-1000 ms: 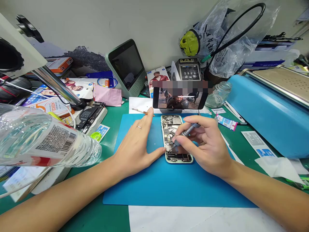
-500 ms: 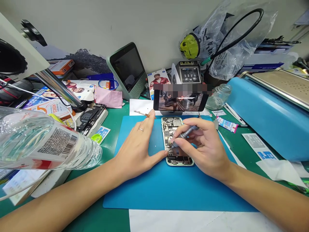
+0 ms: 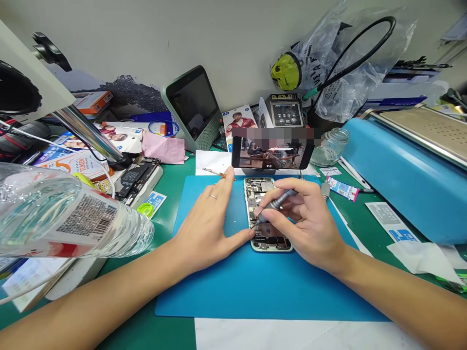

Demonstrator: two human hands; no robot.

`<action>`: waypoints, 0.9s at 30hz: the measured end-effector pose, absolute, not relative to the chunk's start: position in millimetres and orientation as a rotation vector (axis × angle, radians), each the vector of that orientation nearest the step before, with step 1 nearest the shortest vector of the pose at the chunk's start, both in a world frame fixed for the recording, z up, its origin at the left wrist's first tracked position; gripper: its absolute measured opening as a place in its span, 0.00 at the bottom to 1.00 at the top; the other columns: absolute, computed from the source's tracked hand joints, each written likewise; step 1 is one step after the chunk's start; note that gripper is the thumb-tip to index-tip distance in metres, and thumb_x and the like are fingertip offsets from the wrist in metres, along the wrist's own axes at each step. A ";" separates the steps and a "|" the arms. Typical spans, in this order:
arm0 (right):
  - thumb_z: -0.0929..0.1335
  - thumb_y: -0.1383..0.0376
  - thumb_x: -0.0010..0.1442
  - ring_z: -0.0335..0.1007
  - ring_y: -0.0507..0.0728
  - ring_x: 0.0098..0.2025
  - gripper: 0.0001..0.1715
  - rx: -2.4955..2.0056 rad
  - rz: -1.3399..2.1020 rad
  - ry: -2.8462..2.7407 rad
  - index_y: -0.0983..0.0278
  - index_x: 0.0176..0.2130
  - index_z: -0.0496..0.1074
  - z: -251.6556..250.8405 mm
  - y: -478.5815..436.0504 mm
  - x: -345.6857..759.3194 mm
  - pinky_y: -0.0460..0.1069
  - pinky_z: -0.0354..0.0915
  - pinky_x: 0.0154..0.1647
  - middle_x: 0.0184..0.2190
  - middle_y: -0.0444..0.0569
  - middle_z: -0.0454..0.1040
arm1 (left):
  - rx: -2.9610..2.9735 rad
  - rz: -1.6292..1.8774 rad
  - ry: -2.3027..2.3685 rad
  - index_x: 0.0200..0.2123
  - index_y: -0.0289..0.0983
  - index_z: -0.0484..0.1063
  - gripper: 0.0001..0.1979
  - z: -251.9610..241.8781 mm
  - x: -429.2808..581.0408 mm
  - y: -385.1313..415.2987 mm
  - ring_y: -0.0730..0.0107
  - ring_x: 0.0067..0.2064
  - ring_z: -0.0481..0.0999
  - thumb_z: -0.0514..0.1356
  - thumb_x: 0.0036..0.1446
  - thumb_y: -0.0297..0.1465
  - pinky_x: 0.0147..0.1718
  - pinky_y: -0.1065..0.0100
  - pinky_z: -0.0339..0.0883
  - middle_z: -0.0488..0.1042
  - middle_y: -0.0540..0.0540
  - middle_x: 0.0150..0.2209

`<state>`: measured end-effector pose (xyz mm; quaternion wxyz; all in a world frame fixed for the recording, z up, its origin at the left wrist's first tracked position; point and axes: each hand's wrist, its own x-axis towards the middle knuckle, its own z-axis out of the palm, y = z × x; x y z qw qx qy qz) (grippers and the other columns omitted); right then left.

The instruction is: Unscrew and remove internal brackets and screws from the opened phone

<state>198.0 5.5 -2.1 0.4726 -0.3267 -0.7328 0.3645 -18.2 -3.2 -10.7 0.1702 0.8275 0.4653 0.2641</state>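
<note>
At the far edge of the blue mat (image 3: pixel 226 291), near its middle, lies the opened phone (image 3: pixel 269 233), long side running away from the wearer, slight skew. Mat sits on the green worktop (image 3: pixel 173 177). Left hand (image 3: pixel 202 223): spread wide, palm down on the mat, gripping nothing, thumb tip at the phone's left edge. Right hand (image 3: pixel 312 226): narrow pinch on a slim grey tool (image 3: pixel 283 198), tip slanting down to the phone's lower left.

Status: phone's cover is off, internals exposed. Board parts and dark modules at the near end sit in the frame, so strip-down looks partial at most, or refit is incomplete. My read: mid-job, small work at one spot; closing up not yet done.

Can't make out: the tool's tip, whether it's seated on a screw or just touching, and which part it's on. Right fingers cover much of the phone's right side. Far-edge propped phone (image 3: pixel 272 156) is partly pixelated. At the worktop's left side, the clear bottle (image 3: pixel 87 209) is cut off by the frame and hides what's behind; second opened phone (image 3: pixel 136 179) only partly visible.
</note>
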 end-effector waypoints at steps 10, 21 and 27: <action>0.70 0.71 0.66 0.79 0.52 0.38 0.22 -0.808 0.852 -1.771 0.54 0.54 0.61 -0.6 5.1 197.5 0.47 0.79 0.37 0.39 0.43 0.74 | 2.361 0.759 1.321 0.74 0.39 0.28 0.55 -10.1 -18.5 -2.6 0.45 0.68 0.57 0.66 0.60 0.40 0.63 0.46 0.58 0.50 0.34 0.72; 0.70 0.72 0.65 0.78 0.52 0.37 0.23 -0.846 0.774 -1.777 0.55 0.54 0.61 -0.4 5.8 202.0 0.47 0.78 0.36 0.39 0.44 0.73 | 2.355 0.755 1.313 0.74 0.41 0.28 0.54 -8.9 -18.9 -3.8 0.44 0.68 0.58 0.65 0.60 0.38 0.63 0.44 0.58 0.48 0.37 0.73; 0.70 0.72 0.65 0.78 0.52 0.38 0.23 -0.840 0.783 -1.774 0.54 0.54 0.61 -0.6 5.4 201.7 0.47 0.78 0.37 0.39 0.44 0.74 | 2.356 0.766 1.313 0.74 0.41 0.29 0.54 -8.3 -19.2 -3.8 0.44 0.68 0.58 0.65 0.60 0.38 0.63 0.43 0.58 0.47 0.37 0.74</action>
